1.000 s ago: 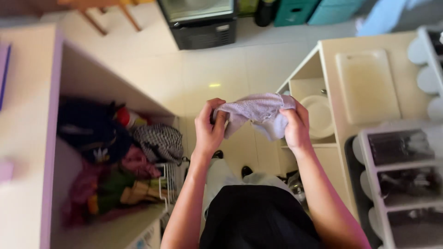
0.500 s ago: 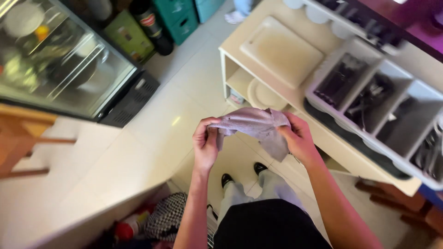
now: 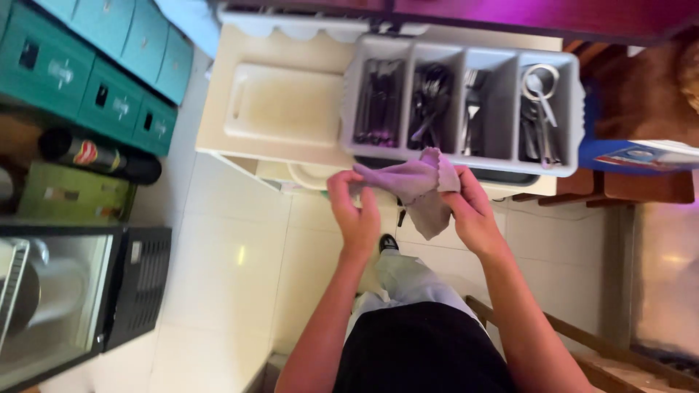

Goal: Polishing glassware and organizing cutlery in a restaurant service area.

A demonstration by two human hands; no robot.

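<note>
1. two hands, left hand [image 3: 357,215] and right hand [image 3: 470,211], pinch a purple cloth [image 3: 419,185] with closed fingers, so it hangs between them.
2. a grey cutlery tray [image 3: 462,109] sits just beyond the fingers on the table [image 3: 218,138].

We see open white tiled floor [image 3: 233,262] to our left. Ahead, the grey four-compartment cutlery tray [image 3: 466,102] and the white plastic cutting board [image 3: 280,109] crowd the cream counter [image 3: 218,124]; a wooden chair [image 3: 626,185] blocks the right.
</note>
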